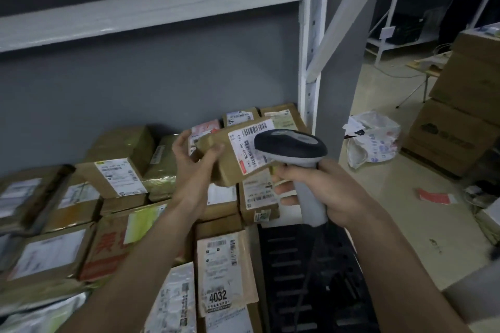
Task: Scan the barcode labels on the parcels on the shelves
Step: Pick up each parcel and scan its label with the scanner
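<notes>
My left hand [193, 161] grips a small brown cardboard parcel [230, 159] lifted above the pile, tilted so its white barcode label [250, 143] faces up. My right hand [316, 189] grips the grey handle of a barcode scanner [293, 147], whose dark head sits just over the right part of that label. Below and around lie several other labelled parcels [117, 177] on the shelf, one marked 4032 [220, 273].
A white shelf beam [151, 8] runs overhead and a white upright post [311, 35] stands at the right of the parcels. A black slatted surface [311, 273] lies under my right arm. On the floor to the right are a plastic bag [372, 140] and stacked cartons [460, 105].
</notes>
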